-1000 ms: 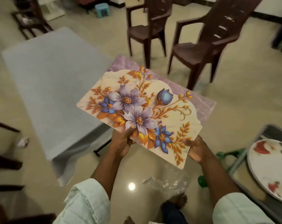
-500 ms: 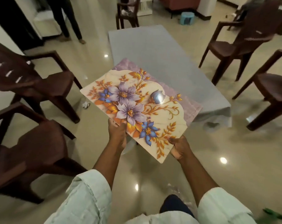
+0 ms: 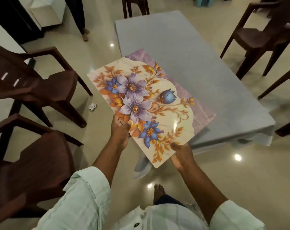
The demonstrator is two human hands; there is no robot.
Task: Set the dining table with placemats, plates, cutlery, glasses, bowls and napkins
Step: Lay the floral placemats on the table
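I hold a cream and lilac placemat (image 3: pixel 167 112) printed with purple and blue flowers and orange leaves, tilted in the air in front of me. My left hand (image 3: pixel 121 133) grips its near left edge, thumb on top. At the near corner, my right hand (image 3: pixel 181 155) grips the mat from below with its thumb on the print. The mat hangs partly over the near left corner of the dining table (image 3: pixel 190 60), which wears a plain grey cloth and has nothing else on it.
Two dark brown plastic chairs (image 3: pixel 41 90) stand to my left, and more chairs (image 3: pixel 267 35) stand along the table's right side. Another person's legs (image 3: pixel 79 15) are at the far left. A crumpled scrap (image 3: pixel 92 106) lies on the glossy floor.
The view has swung left from the plates tray to face the table straight on. Both hands keep their grip on the placemat, which now sits closer to the table's near corner.
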